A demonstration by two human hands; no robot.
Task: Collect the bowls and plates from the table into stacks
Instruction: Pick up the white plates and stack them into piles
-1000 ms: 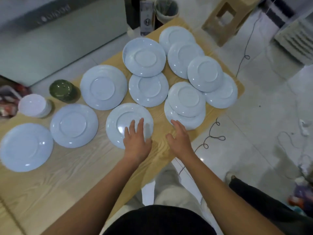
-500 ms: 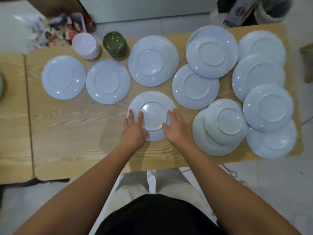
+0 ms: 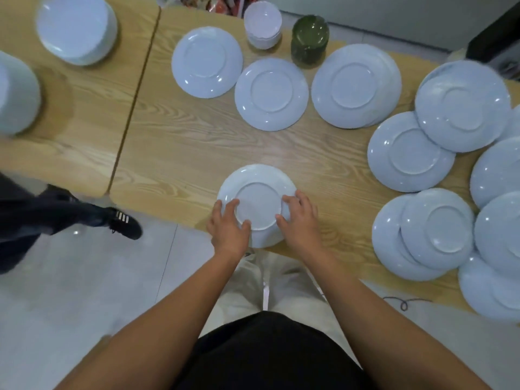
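The upturned plate (image 3: 257,192) sits at the near edge of the table (image 3: 183,153), partly overhanging it, with the left hand (image 3: 229,230) and right hand (image 3: 302,220) curled onto its rim from either side. The glaze looks slick, so if either grip slips on lifting, the plate could tip off the edge onto the floor (image 3: 84,291).

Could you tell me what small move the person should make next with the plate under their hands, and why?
Probably lift the plate and set it on the nearest single plate beyond it. The left hand and right hand hold its sides at the near edge of the table, and most plates lie loose and upside down, unstacked.
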